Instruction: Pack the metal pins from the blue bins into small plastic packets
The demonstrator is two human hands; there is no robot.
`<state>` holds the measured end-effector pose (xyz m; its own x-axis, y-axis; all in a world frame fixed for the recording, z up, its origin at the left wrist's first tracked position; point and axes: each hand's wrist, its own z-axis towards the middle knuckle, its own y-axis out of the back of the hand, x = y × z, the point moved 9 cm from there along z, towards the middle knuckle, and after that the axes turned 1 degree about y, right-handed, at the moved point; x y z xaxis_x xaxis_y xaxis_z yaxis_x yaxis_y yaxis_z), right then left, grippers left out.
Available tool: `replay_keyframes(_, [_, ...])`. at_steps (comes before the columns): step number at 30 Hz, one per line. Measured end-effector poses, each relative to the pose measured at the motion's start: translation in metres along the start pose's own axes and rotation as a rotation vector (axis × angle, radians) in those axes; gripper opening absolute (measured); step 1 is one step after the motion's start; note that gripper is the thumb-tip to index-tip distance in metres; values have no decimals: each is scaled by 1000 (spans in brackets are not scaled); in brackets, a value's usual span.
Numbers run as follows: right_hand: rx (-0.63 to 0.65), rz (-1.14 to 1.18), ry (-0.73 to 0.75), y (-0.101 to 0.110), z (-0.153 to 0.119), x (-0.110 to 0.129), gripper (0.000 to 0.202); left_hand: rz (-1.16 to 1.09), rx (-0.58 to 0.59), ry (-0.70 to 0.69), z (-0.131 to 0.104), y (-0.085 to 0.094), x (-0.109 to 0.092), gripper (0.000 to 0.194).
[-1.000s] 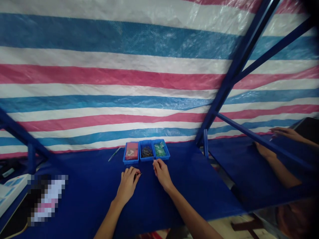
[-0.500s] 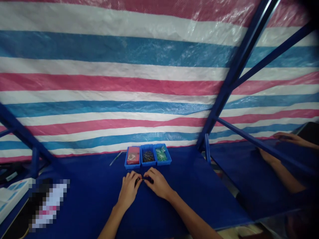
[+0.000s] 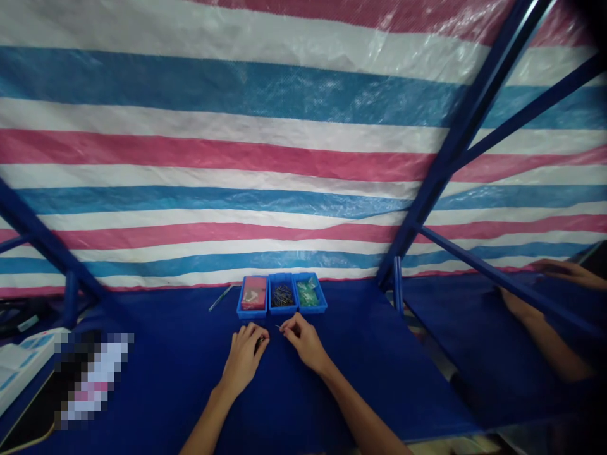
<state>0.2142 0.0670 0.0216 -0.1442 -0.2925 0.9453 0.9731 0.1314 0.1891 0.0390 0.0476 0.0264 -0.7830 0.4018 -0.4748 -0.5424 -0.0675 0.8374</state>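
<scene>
My left hand (image 3: 245, 355) rests on the blue table cover with its fingers curled around a small dark part. My right hand (image 3: 303, 341) is beside it, pinching a thin metal pin whose tip sticks out to the left. Just beyond both hands stand three small blue bins in a row: the left bin (image 3: 253, 296) holds red pieces, the middle bin (image 3: 282, 294) dark metal pins, and the right bin (image 3: 309, 293) green pieces.
A thin tool (image 3: 219, 298) lies left of the bins. A striped tarp (image 3: 265, 158) hangs behind the table, with blue frame bars (image 3: 446, 158) at the right. Another person's hands (image 3: 564, 273) work at the neighbouring table on the right. A blurred object (image 3: 90, 379) lies at the left.
My right hand came back from the bins to meet my left hand, then drew slightly apart from it with a pin pinched in its fingers. My view tilted a little.
</scene>
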Motion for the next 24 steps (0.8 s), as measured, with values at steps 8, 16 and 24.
replay_keyframes(8, [-52, 192, -89, 12, 2, -7, 21, 27, -68, -7, -1, 4, -1, 16])
replay_keyframes(16, [-21, 124, -78, 12, 1, -1, 20, 35, -73, -5, -1, 2, 1, 14])
replay_keyframes(24, [-38, 241, -113, 15, 5, -16, 24, 47, -73, 6, -2, 6, -4, 16])
